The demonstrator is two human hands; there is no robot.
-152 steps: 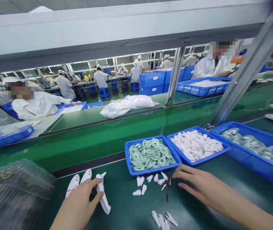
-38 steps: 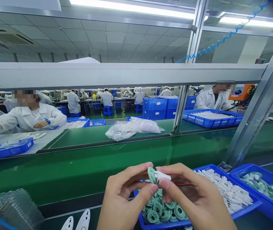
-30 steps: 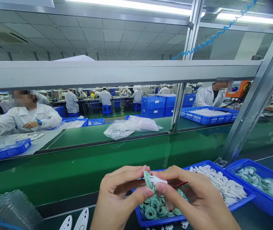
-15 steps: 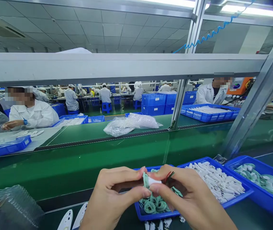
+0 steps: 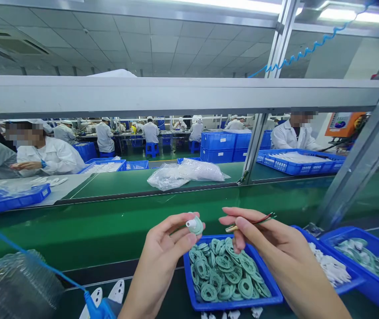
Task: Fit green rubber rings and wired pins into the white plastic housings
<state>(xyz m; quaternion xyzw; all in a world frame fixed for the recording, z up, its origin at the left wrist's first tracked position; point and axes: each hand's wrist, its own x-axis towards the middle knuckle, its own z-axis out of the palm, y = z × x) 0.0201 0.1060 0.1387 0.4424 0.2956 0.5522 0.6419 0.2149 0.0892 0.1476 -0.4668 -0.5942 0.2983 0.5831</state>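
Factory floor: assembly lines [image 5: 116,228], stacked blue crates [image 5: 218,147].

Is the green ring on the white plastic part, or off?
On: the white plastic part sticks out through the green ring held in the left hand.

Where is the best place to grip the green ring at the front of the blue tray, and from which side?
Pinch the front green ring by its outer rim, coming from above on the near side. It sits at the edge of the heap in the blue tray, so that part of its rim looks free of the other rings.
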